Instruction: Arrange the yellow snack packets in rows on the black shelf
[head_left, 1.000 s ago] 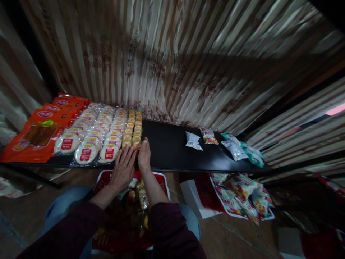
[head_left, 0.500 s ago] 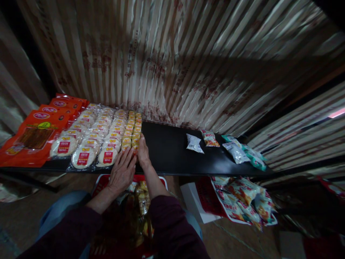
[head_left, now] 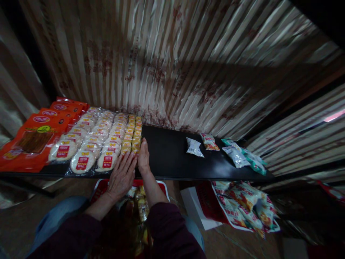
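Two columns of small gold-wrapped snack packs [head_left: 131,133] run from front to back on a black shelf [head_left: 167,153]. At their near end rests my left hand [head_left: 122,177], its fingers stretched out and laid against the front packs. My right hand [head_left: 143,158] stands along the right side of the columns, fingers straight, palm turned towards the packs. Neither hand is wrapped around anything. Left of the gold packs lie several overlapping rows of round rice crackers [head_left: 82,160] in clear wrappers with red labels.
Orange snack bags [head_left: 40,131] overlap at the shelf's left end. Several small bags [head_left: 210,141] lie towards its right end. Below are a red basket [head_left: 165,189] of gold packs between my legs and another red basket [head_left: 207,201] full of snack bags. A striped curtain [head_left: 161,64] hangs behind.
Both hands stay against the gold packs with almost no movement. The view has tilted slightly, so the shelf sits a little lower in the picture.
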`<state>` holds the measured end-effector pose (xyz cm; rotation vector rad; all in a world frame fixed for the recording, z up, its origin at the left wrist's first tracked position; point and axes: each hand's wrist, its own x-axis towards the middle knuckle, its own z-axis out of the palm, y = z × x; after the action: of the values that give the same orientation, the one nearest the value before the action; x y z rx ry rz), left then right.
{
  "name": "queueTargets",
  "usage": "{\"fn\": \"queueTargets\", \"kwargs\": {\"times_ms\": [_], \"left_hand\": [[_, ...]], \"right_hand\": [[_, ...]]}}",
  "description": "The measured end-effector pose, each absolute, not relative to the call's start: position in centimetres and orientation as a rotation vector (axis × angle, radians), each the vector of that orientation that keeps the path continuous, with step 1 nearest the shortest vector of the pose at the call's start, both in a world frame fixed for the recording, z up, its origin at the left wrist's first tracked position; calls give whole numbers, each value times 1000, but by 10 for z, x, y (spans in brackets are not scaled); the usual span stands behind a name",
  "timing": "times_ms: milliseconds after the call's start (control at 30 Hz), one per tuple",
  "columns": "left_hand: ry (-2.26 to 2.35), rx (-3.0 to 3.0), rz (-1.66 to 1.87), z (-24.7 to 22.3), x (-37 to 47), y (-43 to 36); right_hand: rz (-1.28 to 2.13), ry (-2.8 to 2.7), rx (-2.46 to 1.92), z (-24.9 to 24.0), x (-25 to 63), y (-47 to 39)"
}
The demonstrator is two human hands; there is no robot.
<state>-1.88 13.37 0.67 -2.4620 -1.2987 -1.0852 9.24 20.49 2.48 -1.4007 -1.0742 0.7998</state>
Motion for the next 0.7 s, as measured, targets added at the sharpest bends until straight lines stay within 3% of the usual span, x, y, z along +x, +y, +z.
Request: {"fn": "queueTargets", "kwargs": {"times_ms": [467,567,700], "left_hand": [[-1190,-2812,-1067,-24,-11,47],[-1453,-2859,-1035,-44,-11,29],[-2246,-2757,-791,-64,-23,24]], "right_hand": [[818,-788,-1242,14,97,92],[819,-833,-1432,-7,101,54],[667,-947,-1861,-41,118,14]]}}
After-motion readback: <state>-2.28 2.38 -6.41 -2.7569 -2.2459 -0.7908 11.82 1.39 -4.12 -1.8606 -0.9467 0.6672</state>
